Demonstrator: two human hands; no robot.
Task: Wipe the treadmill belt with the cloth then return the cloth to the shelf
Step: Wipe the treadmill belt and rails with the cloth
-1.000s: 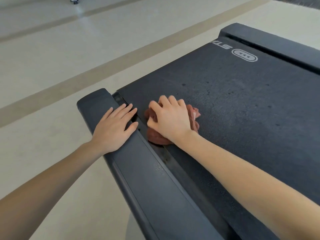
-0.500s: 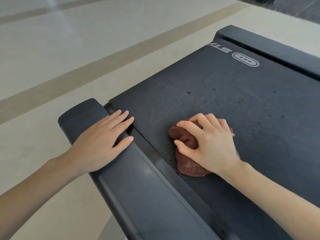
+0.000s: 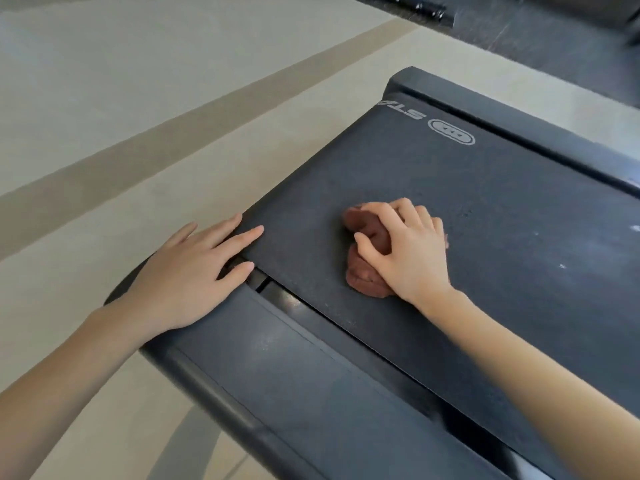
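Observation:
A crumpled reddish-brown cloth (image 3: 363,233) lies on the dark treadmill belt (image 3: 502,244), left of the belt's middle. My right hand (image 3: 408,249) covers most of the cloth, fingers curled over it and thumb pressed against its near side. My left hand (image 3: 194,275) rests flat with straight fingers on the end of the treadmill's left side rail (image 3: 277,375), its fingertips touching the belt's corner. The shelf is not in view.
The far side rail (image 3: 519,126) runs along the belt's other edge, beside a white logo (image 3: 450,131) on the belt. Beige floor with a tan stripe (image 3: 138,157) lies to the left. Dark flooring and equipment show at the top right.
My right hand has slid the cloth away from the left rail toward the belt's middle. My left hand has stayed on the rail's end.

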